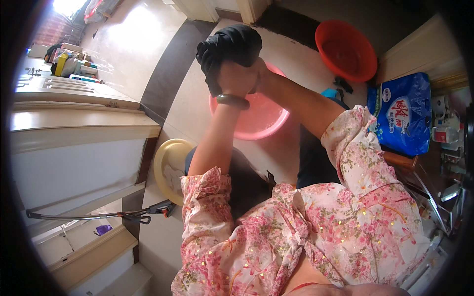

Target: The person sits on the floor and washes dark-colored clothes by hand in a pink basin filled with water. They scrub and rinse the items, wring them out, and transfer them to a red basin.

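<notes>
Both my hands are together at the top middle, clenched around a bunched black cloth. My left hand, with a dark bangle at its wrist, grips the cloth's lower part. Close against it on the right is my right hand, partly hidden by the cloth and the other hand. Beneath the hands a pink plastic basin stands on the floor, with what looks like water in it.
A pale yellow basin sits beside my leg. At upper right are a red basin and a blue detergent bag. A long-handled tool lies lower left, near door frames. Bottles stand at the right edge.
</notes>
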A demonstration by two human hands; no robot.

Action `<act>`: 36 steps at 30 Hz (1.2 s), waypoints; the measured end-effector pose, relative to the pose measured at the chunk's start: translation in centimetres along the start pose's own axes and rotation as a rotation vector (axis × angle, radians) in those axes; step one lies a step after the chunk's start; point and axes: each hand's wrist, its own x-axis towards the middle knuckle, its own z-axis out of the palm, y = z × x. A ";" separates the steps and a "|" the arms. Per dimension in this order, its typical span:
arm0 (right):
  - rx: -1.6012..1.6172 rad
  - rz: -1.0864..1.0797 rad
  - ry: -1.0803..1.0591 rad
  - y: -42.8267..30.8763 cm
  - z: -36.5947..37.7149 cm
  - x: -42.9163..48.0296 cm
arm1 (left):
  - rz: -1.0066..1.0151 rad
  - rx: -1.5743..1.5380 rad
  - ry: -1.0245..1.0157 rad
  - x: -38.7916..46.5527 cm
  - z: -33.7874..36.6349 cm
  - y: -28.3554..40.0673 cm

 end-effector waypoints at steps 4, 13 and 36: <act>0.022 0.003 0.015 0.0 -0.9 0.4 | -0.029 -0.019 -0.048 -0.3 0.1 -0.6; 0.008 -0.007 -0.031 -0.3 -0.7 0.0 | 0.124 -0.041 0.195 0.7 2.7 -4.4; 0.172 -0.107 -0.212 1.2 3.0 -0.3 | 0.178 -0.152 0.068 -1.9 0.1 -5.3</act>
